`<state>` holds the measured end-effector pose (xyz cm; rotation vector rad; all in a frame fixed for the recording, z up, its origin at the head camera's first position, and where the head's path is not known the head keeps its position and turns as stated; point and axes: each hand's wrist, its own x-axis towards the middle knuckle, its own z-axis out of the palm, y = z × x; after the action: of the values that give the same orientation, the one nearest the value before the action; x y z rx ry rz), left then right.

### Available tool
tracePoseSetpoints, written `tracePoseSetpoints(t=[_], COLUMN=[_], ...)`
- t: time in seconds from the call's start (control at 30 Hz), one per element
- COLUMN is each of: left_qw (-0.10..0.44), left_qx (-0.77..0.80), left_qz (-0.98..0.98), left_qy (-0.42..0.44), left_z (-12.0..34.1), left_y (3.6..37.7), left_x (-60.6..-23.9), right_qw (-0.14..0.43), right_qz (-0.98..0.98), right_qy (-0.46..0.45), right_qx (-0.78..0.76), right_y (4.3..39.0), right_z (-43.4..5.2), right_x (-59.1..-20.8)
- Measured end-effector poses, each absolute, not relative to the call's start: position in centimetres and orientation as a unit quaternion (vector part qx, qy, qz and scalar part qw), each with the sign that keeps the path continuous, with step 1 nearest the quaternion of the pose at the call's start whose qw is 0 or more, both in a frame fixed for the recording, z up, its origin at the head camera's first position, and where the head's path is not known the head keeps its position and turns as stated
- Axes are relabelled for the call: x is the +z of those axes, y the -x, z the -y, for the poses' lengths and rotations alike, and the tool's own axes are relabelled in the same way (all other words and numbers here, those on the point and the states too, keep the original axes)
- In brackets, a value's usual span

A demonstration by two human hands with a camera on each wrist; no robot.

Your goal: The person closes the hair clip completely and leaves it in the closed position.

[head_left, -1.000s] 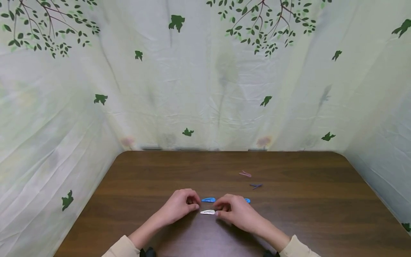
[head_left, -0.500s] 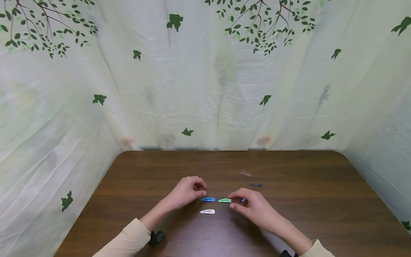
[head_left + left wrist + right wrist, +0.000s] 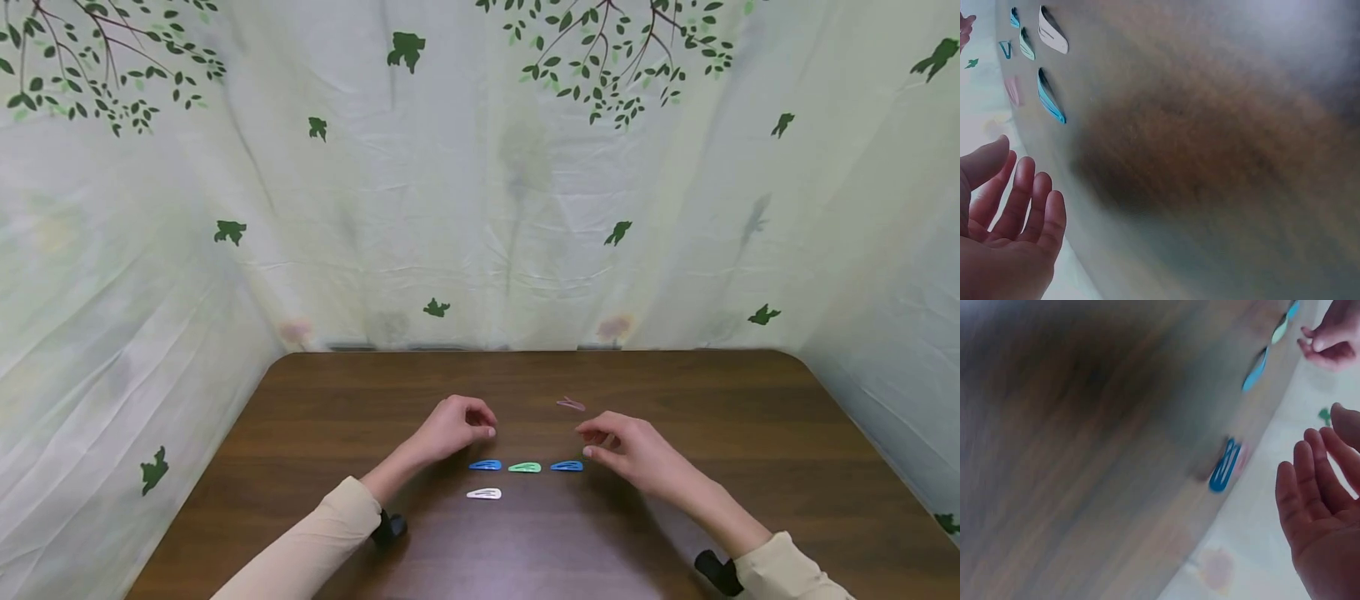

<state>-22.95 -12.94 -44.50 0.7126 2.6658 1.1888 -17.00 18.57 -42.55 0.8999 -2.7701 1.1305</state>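
Several snap hair clips lie on the brown table point(image 3: 337, 400). One row runs from a blue hair clip point(image 3: 486, 465) through a green hair clip point(image 3: 524, 467) to a second blue hair clip point(image 3: 566, 466). A white hair clip point(image 3: 484, 493) sits nearer the front edge. My left hand point(image 3: 455, 427), fingers loosely bent and holding nothing, hovers behind the row's left end. Above and right of the row is my right hand point(image 3: 630, 450), also holding nothing. It hides a darker blue, snapped-open hair clip point(image 3: 1225, 465) from the head view; the right wrist view shows that clip apart from my fingers.
Farther back lies a pink hair clip point(image 3: 571, 403), its two parts spread. A pale cloth curtain point(image 3: 450, 208) with printed leaves and birds hangs behind the table and along both sides. Each wrist carries a black camera strap point(image 3: 717, 572).
My right hand has moved right and back from beside the white clip, uncovering the green and right-hand blue clips and covering the darker blue one. My left hand has moved farther back and slightly right.
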Motion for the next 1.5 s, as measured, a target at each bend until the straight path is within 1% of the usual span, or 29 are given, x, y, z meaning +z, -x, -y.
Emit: tracePoseSetpoints(t=[0.07,0.23,0.4,0.63,0.87,1.0,1.3,1.5], left_qw=[0.071,0.077,0.081,0.08,0.078,0.069,0.074,0.08], left_qx=[0.396,0.387,0.381,0.373,0.37,0.38,0.393,0.401], left_qz=[-0.885,-0.889,-0.891,-0.89,-0.895,-0.892,-0.881,-0.878], left_qy=[-0.235,-0.233,-0.233,-0.251,-0.234,-0.235,-0.254,-0.25], left_z=[12.8,12.3,11.3,9.3,8.0,7.7,6.9,6.3], left_y=[23.3,24.0,24.7,25.9,27.0,27.6,28.3,28.8], left_x=[-44.4,-44.3,-44.1,-44.2,-44.9,-45.0,-45.6,-46.2], right_qw=[0.015,0.052,0.071,0.046,0.007,0.002,-0.018,-0.024], right_qz=[0.894,0.92,0.927,0.925,0.927,0.924,0.917,0.914], right_qy=[-0.273,-0.23,-0.219,-0.224,-0.221,-0.216,-0.195,-0.185], right_qx=[0.354,0.314,0.295,0.302,0.304,0.317,0.349,0.361], right_y=[17.4,18.4,19.5,21.5,23.3,23.9,25.0,25.6], right_z=[-19.1,-19.7,-19.9,-20.0,-19.6,-19.5,-19.4,-19.1], right_x=[-42.4,-42.1,-42.1,-43.1,-44.3,-44.8,-45.8,-46.3])
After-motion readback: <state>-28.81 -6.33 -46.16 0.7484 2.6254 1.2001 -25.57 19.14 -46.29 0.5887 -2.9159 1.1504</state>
